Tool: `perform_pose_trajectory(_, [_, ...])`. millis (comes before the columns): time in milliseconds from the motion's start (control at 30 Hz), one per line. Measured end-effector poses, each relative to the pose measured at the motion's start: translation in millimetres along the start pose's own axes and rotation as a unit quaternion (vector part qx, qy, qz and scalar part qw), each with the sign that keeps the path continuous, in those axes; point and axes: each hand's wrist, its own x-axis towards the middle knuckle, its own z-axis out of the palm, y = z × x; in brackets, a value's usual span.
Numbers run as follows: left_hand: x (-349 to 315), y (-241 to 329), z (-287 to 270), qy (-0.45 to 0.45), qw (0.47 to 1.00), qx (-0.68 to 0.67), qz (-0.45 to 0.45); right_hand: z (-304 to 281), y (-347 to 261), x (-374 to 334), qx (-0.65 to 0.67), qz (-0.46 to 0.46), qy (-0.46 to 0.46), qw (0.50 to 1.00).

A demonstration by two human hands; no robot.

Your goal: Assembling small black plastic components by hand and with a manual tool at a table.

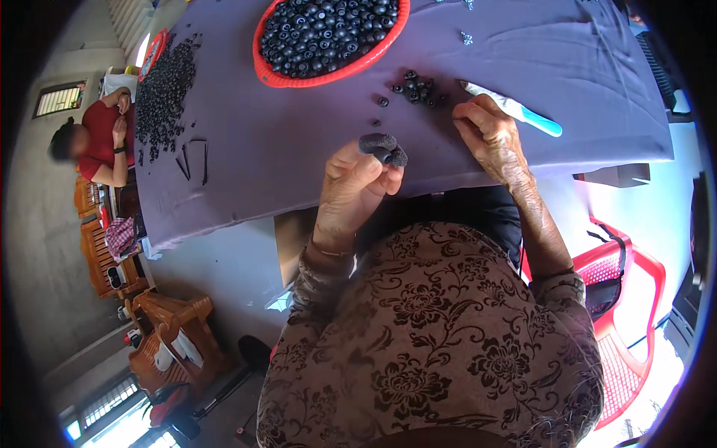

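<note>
My left hand (349, 185) is raised over the near edge of the table, thumb and fingers closed in a pinch. Dark grey covers (379, 142) sit over its fingertips. Between thumb and fingers is a small black round part (383, 156), partly hidden. To the right, my right hand (489, 138) is just above the cloth with its fingers pinched together; what they hold, if anything, is hidden. Beside that hand lies a slim tool with a light-blue handle end (541, 122). A small pile of black hollow round parts (417, 89) rests left of it, with a few loose ones nearby.
A red basket (330, 80) full of black round parts stands at the far side of the purple tablecloth (254, 164). Many small black pieces (166, 97) spread at the left, near thin black rods (196, 160). A person in red (101, 142) sits beyond. A red plastic chair (631, 343) stands right.
</note>
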Motion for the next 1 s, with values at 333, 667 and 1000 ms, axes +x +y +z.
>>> perform_pose_trajectory(333, [-30.7, -2.7, -29.7, 0.105, 0.992, -0.040, -0.053, 1.7, 5.0, -3.9, -0.058, 0.013, 0.009, 0.998])
perform_pose_trajectory(667, [-42.2, -4.0, -46.9, 0.184, 0.979, -0.075, -0.052, 7.6, -14.9, 1.0, -0.143, -0.026, 0.047, 0.988])
perform_pose_trajectory(1000, [-32.4, -1.2, -54.4, 0.150, 0.981, -0.118, -0.037, 85.3, -43.3, 20.4, -0.103, -0.134, 0.027, 0.985])
